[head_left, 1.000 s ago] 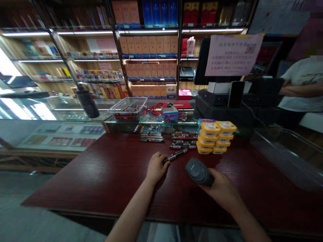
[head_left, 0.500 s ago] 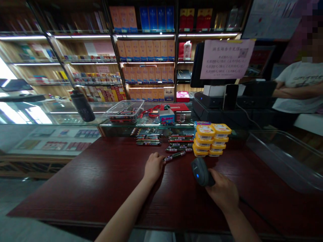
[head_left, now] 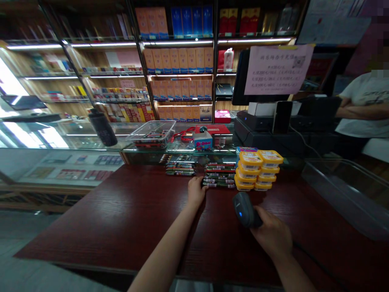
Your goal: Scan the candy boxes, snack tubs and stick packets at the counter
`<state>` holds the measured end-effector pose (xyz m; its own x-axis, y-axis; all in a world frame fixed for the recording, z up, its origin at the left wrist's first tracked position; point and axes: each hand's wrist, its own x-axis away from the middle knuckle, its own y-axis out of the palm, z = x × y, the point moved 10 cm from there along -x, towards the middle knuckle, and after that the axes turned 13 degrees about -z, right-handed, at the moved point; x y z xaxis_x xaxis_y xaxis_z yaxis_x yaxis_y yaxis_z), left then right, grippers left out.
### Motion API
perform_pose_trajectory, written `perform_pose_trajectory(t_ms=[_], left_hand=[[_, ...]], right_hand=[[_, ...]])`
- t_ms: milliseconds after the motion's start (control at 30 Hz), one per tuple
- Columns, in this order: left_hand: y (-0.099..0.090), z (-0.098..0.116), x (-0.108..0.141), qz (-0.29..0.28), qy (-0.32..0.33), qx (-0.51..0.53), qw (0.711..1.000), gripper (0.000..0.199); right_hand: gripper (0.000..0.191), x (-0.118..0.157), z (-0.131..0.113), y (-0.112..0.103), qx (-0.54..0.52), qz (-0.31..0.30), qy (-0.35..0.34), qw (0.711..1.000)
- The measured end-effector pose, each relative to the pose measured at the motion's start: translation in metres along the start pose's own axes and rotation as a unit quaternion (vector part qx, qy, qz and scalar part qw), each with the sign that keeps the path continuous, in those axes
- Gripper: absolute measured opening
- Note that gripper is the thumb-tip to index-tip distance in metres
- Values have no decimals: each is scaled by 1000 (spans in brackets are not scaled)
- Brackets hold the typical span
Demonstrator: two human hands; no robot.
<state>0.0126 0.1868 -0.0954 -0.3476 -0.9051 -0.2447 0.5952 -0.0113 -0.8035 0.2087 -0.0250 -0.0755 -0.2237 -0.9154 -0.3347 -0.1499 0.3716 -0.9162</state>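
My right hand (head_left: 273, 233) is wrapped round the handle of a dark barcode scanner (head_left: 244, 210), whose small blue light is lit. Just above the tabletop, the scanner's head points away from me. My left hand (head_left: 197, 192) is closed at the left end of the nearest pen (head_left: 220, 185), which lies along the front of a row of dark printed pens (head_left: 220, 168). Left of that row is a second bunch of similar pens (head_left: 180, 168). Yellow-lidded tubs (head_left: 251, 162) stand in two stacks to the right of the pens.
A clear bin (head_left: 152, 134) of pens sits on the glass counter behind, beside a small blue box (head_left: 203, 142). A dark bottle (head_left: 102, 127) stands farther left. At right are an empty-looking clear plastic tub (head_left: 343, 198) and a person with folded arms (head_left: 361, 105).
My left hand has moved forward and right, bringing the pen from a slant in front of the right-hand row to lie against it. The scanner stays in my right hand.
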Motion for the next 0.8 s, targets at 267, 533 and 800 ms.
perform_pose_trajectory(t_ms=[267, 533, 800], left_hand=[[-39, -21, -7, 33, 18, -71, 997, 29], [-81, -89, -23, -18, -99, -226, 969, 48], [-102, -91, -11, -28, -90, -312, 945, 30]], right_hand=[[19, 1, 1, 4, 4, -30, 2, 1000], [21, -1, 0, 10, 3, -37, 5, 999], [19, -4, 3, 12, -6, -56, 24, 998]])
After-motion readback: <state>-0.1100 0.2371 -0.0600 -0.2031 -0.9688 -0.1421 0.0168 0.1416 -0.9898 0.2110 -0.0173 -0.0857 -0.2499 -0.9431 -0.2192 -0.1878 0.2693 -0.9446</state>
